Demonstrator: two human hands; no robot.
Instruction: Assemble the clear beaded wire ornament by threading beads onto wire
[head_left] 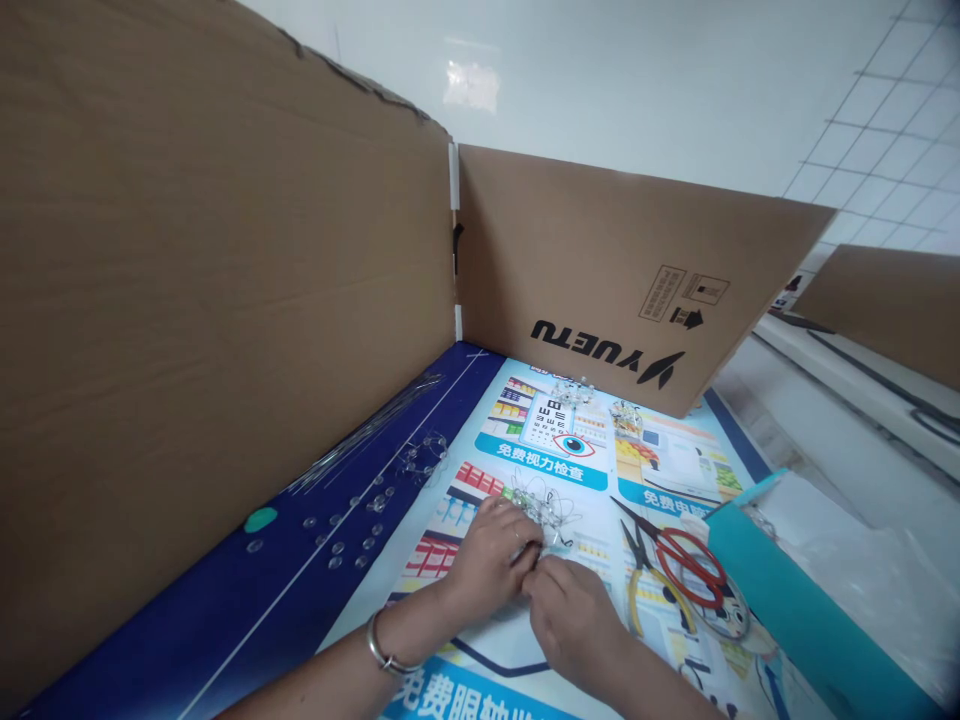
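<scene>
In the head view, my left hand (491, 550) is closed at the near end of a tangle of clear beads strung on thin wire (544, 505). Close against its fingertips, my right hand (571, 608) is pinched at the same near end. Fine wire loops stick out past the fingers, and the exact spot gripped is hidden behind them. To the right lie red-handled scissors (686, 562) and yellow-handled pliers (652, 580). Loose clear beads (352, 530) are scattered on the blue surface at the left, beside a smaller beaded wire piece (425, 455).
Cardboard walls (645, 280) stand at the back and left. Straight thin wires (360, 430) lie along the left wall near a green disc (260, 519). Two more beaded clusters (574, 392) rest at the back. A teal box (817, 610) with clear plastic fills the right side.
</scene>
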